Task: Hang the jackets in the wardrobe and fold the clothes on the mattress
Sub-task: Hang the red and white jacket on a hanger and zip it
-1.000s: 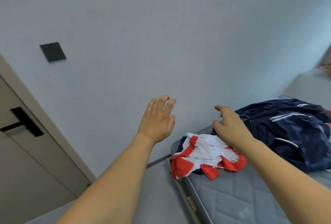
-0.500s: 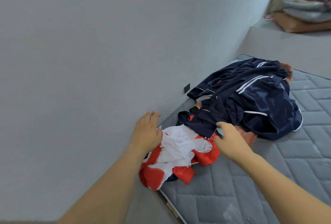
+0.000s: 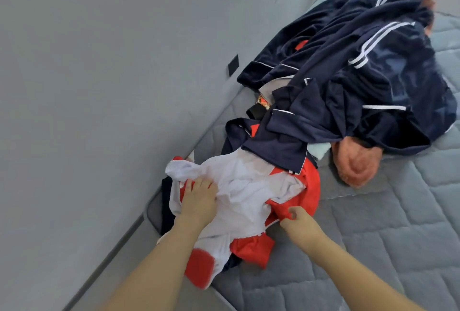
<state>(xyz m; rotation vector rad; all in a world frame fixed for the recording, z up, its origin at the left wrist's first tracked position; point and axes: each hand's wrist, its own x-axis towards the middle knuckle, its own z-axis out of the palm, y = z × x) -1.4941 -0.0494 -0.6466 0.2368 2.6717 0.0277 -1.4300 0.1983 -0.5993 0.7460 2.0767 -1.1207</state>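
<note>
Left hand grips the red-and-white jacket at the mattress corner by the wall — right hand pinches its red edge. Navy jacket overlaps its far end — orange garment just beside.

**What the heap and the frame edges hide**

The navy jacket covers most of the clothes beneath it; only slivers of a red garment, a pale blue cloth and a small patterned item show, too little to name. The left hand has its fingertips sunk in the white-and-red jacket. The mattress runs off the right and bottom edges.
</note>
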